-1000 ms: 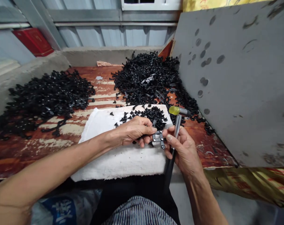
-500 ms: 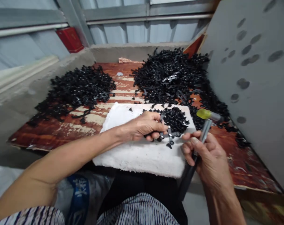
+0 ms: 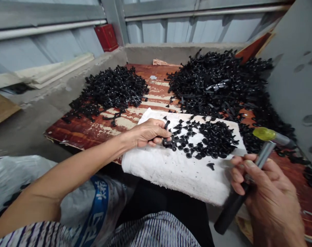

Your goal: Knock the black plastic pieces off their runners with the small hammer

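Note:
My left hand (image 3: 152, 133) is closed on a black jointed metal linkage (image 3: 170, 141), held just over the left part of a white cloth pad (image 3: 145, 168). Part of the linkage is hidden by the fingers. In my right hand (image 3: 266, 185) is a hammer (image 3: 265, 154) with a yellow plastic face, a metal shaft and a black grip; its head points up and to the right. Small black disc-topped parts (image 3: 217, 139) lie heaped and scattered on the pad between my hands.
A pile of black linkages (image 3: 115, 87) lies at the left of the worn red-brown board (image 3: 156, 92). A larger black pile (image 3: 217, 85) fills the back right. A grey spotted panel (image 3: 300, 89) stands at the right. A red box (image 3: 106, 37) sits on the ledge; a printed plastic sack (image 3: 89, 199) is below left.
My view has turned left. My left hand has drawn the linkage leftward from the small black parts, uncovering more of them. The hammer stays in my right hand.

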